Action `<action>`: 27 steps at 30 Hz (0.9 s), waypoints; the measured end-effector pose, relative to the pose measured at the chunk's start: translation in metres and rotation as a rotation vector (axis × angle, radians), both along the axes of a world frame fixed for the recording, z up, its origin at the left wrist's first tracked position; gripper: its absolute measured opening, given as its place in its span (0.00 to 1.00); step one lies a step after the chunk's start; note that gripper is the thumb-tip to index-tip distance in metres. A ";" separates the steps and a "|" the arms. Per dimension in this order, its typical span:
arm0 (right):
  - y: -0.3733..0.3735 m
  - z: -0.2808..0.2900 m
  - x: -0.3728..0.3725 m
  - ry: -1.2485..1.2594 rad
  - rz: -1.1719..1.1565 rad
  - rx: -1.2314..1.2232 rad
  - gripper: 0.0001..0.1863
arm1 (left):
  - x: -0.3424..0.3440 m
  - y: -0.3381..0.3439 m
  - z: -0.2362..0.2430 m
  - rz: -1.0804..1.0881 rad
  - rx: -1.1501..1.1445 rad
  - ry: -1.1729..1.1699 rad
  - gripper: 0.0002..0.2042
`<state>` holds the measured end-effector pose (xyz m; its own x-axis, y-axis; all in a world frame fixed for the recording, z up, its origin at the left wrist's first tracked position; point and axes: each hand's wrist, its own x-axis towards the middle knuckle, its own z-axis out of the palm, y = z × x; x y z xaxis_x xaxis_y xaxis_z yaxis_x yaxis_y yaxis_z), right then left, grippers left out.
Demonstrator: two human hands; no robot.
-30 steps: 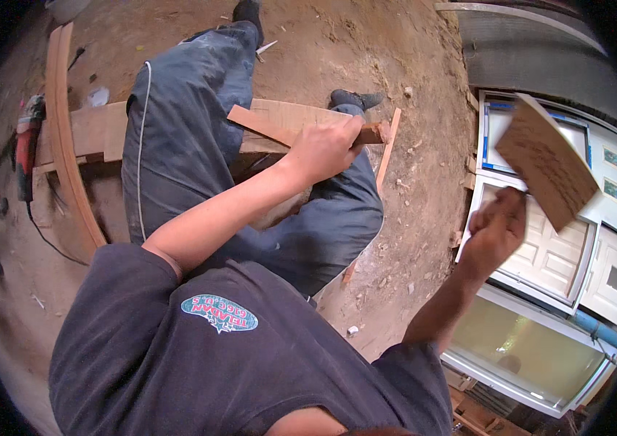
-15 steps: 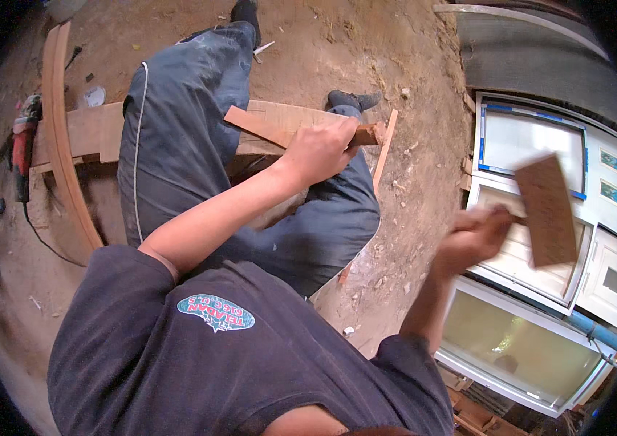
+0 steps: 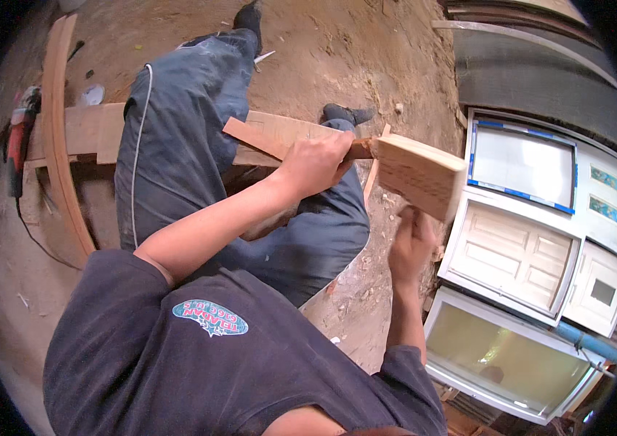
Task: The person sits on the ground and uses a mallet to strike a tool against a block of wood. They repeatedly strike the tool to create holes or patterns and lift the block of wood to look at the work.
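My left hand [image 3: 319, 156] is closed round a short reddish-brown wooden piece [image 3: 360, 149], perhaps a tool handle, over a pale board [image 3: 276, 126] between my legs. A thin wood strip [image 3: 246, 134] lies angled on that board. My right hand [image 3: 411, 240] grips a wooden mallet whose large, pale block head [image 3: 419, 174] is at the end of the brown piece; whether they touch I cannot tell. The mallet's handle is mostly hidden by my fingers and the head.
A red and black angle grinder [image 3: 19, 138] with a cord is at the left, beside long planks [image 3: 65, 189]. Several white framed doors or panels [image 3: 504, 254] are at the right, with a blue pipe [image 3: 588, 340]. The dirt floor [image 3: 337, 43] holds scraps and debris.
My right hand has swung the mallet leftward from out at the right, and its head is now beside the piece in my left hand. My left hand has shifted only slightly.
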<state>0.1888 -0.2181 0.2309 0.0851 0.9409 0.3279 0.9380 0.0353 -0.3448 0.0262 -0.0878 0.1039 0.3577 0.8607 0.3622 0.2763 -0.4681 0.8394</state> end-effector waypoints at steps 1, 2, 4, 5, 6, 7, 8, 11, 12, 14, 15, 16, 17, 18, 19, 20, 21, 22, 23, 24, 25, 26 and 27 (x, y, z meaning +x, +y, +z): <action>0.004 0.016 0.001 0.012 -0.074 0.048 0.07 | -0.004 0.000 -0.002 0.009 -0.012 -0.015 0.20; 0.007 0.031 -0.002 0.254 -0.254 0.120 0.07 | -0.007 0.000 -0.004 0.016 -0.023 -0.030 0.19; 0.023 0.079 -0.023 0.649 -0.239 0.353 0.16 | -0.013 -0.005 -0.005 0.006 -0.049 0.018 0.20; 0.029 0.098 -0.030 0.851 -0.148 0.455 0.18 | -0.014 -0.002 -0.004 0.003 -0.039 0.057 0.20; 0.033 0.104 -0.035 0.835 -0.070 0.567 0.16 | -0.014 -0.003 -0.004 -0.002 -0.034 0.051 0.20; 0.030 0.090 -0.025 0.446 -0.157 0.630 0.16 | -0.013 -0.003 -0.005 0.001 -0.022 0.042 0.20; 0.024 0.066 -0.017 0.569 -0.105 0.677 0.12 | -0.013 -0.002 -0.006 0.006 -0.010 0.033 0.20; 0.000 0.024 0.000 -0.311 0.019 -0.111 0.07 | -0.004 -0.004 -0.004 0.026 0.036 -0.027 0.18; -0.009 0.013 0.001 0.149 -0.160 -0.188 0.06 | -0.003 -0.003 -0.001 0.042 0.027 -0.028 0.18; -0.007 0.034 0.009 0.456 -0.266 0.087 0.04 | -0.007 -0.002 -0.002 0.012 0.026 -0.023 0.17; 0.000 0.052 -0.001 0.780 -0.333 0.308 0.05 | -0.008 -0.006 -0.004 0.013 0.010 -0.021 0.17; 0.009 0.072 -0.016 0.765 -0.251 0.380 0.10 | -0.010 -0.006 -0.006 0.014 0.012 -0.015 0.16; 0.019 0.093 -0.031 0.750 -0.163 0.447 0.16 | -0.013 -0.005 -0.008 0.018 0.021 -0.010 0.16; 0.026 0.099 -0.047 0.771 -0.089 0.539 0.17 | -0.013 -0.005 -0.008 0.013 0.025 -0.016 0.16; 0.027 0.091 -0.049 0.852 -0.040 0.584 0.15 | -0.012 -0.004 -0.009 0.026 0.032 -0.020 0.16; 0.022 0.074 -0.041 0.935 0.012 0.626 0.14 | -0.012 -0.004 -0.009 0.041 0.038 -0.024 0.15; 0.018 0.045 -0.027 0.842 -0.023 0.604 0.12 | -0.011 -0.004 -0.007 0.048 0.041 -0.030 0.15; 0.004 0.018 -0.009 0.538 -0.124 0.390 0.09 | -0.009 -0.005 -0.004 0.050 0.092 -0.052 0.13; -0.009 -0.002 -0.001 0.256 -0.163 0.078 0.07 | -0.007 -0.005 -0.003 0.060 0.140 -0.064 0.11; -0.013 -0.009 -0.004 0.304 -0.207 -0.130 0.05 | -0.006 -0.002 -0.004 0.080 0.130 -0.054 0.11; -0.015 0.000 -0.002 0.330 -0.262 -0.047 0.06 | -0.006 -0.002 -0.005 0.080 0.140 -0.037 0.11; -0.014 0.011 0.002 0.355 -0.321 0.036 0.06 | -0.006 -0.002 -0.007 0.077 0.150 -0.021 0.11; -0.002 0.030 -0.020 0.645 -0.417 0.232 0.10 | -0.007 -0.004 -0.010 0.090 0.139 -0.038 0.11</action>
<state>0.1684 -0.2199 0.2612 0.6542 0.7036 0.2775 0.5079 -0.1369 -0.8504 0.0194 -0.0917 0.0938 0.2647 0.8292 0.4923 0.2916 -0.5554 0.7788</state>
